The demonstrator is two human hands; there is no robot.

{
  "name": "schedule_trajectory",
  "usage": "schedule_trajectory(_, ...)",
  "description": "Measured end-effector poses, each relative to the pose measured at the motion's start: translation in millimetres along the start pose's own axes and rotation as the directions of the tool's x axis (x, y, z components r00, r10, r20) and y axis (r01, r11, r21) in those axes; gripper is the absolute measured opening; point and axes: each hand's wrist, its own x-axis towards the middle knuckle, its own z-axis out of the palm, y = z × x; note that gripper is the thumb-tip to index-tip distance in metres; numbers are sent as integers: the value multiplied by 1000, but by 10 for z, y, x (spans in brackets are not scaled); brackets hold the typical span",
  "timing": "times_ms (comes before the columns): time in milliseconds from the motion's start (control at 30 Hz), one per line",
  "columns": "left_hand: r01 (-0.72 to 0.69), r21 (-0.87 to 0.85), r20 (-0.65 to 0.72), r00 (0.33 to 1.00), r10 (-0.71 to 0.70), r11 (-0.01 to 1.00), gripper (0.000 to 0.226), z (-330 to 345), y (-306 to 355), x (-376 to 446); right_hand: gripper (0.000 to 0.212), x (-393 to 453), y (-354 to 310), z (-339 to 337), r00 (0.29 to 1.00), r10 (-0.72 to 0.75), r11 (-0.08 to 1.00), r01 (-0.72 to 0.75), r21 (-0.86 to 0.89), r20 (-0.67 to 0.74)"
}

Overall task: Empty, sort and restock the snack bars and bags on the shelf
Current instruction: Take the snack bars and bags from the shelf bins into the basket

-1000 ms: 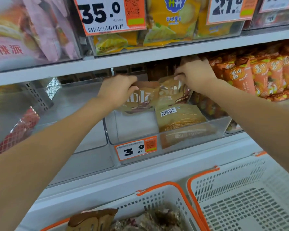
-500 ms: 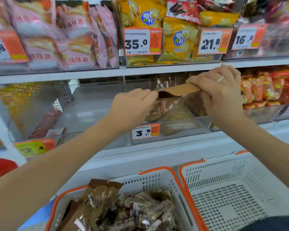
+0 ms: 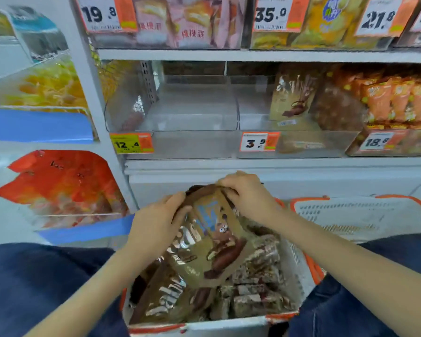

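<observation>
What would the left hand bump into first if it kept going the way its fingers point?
The left hand points up and to the right, and its fingers already grip the brown snack bag. Going on, it would probably meet the right hand, which holds the bag's top, though depth is hard to judge.

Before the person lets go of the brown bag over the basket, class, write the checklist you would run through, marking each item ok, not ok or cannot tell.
1. Both hands hold the brown bag: left hand and right hand grip its top edge. Ok.
2. Bag is above the near basket. Ok.
3. Room in that basket: already piled with bags and bars. Cannot tell.
4. The 3.9 bin is emptied: a brown bag stands inside. Not ok.
5. The far basket is free for sorting. Ok.
</observation>
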Motion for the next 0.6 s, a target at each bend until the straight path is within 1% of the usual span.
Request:
schedule_trajectory(33,113,-47,59,992,-110,992,29,85,-66,-164,29,48,-13,169,994,12,1000,-14,15,111)
schedule_trajectory(67,232,-100,143,966,-217,968,30,164,-139,-306,28,113,-9,354,976,27,999,-35,31,215)
schedule_trajectory(100,325,-129,203,933,-296,937,30,242,-216,-421,28,191,-16,530,955,40,998,-53,35,295)
schedule_trajectory(133,378,-119,231,910,-344,918,32,319,-309,-519,27,283,-20,707,936,57,997,-71,28,347)
schedule_trajectory(200,477,-51,306,844,-441,877,30,423,-495,-673,28,467,-38,1023,918,97,994,-106,2,385)
schedule_trajectory(267,593,9,398,736,-547,805,22,495,-711,-821,31,614,-60,1265,920,131,991,-131,-25,370)
schedule_trajectory(333,681,22,466,641,-610,732,20,534,-874,-950,36,670,-80,1398,931,150,986,-166,19,334)
schedule_trajectory(367,703,28,477,616,-627,711,23,540,-909,-982,40,673,-76,1423,931,142,981,-179,80,338)
schedule_trajectory(433,709,21,451,622,-640,705,24,576,-932,-988,44,640,-21,1388,910,118,955,-214,207,398)
schedule_trajectory(467,705,5,420,642,-641,709,21,584,-919,-958,44,623,42,1340,901,106,949,-218,228,420)
schedule_trajectory(500,697,-15,390,664,-638,716,19,587,-893,-914,42,611,114,1253,907,105,951,-211,225,407)
schedule_trajectory(533,682,-41,356,693,-627,730,16,595,-861,-860,40,604,210,1147,928,119,955,-204,215,354)
schedule_trajectory(567,667,-63,332,716,-614,743,14,589,-814,-797,38,594,308,1015,953,143,959,-200,202,266)
schedule_trajectory(600,648,-85,311,739,-598,757,12,583,-762,-724,35,584,415,869,974,169,962,-196,191,149)
